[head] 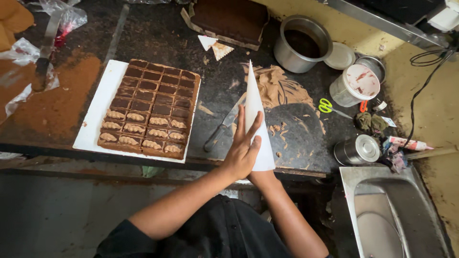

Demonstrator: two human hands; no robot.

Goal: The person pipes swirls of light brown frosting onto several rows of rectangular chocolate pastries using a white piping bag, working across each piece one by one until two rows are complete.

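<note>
steel pot (303, 44) | scissors (330, 107) | lidded tub (355, 85) | knife (221, 129) | sink (394, 215)

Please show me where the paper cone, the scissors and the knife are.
Paper cone (252, 95): head view, on its upper white part.
Scissors (326, 105): head view, on the green handles.
Knife (216, 135): head view, on the handle.
</note>
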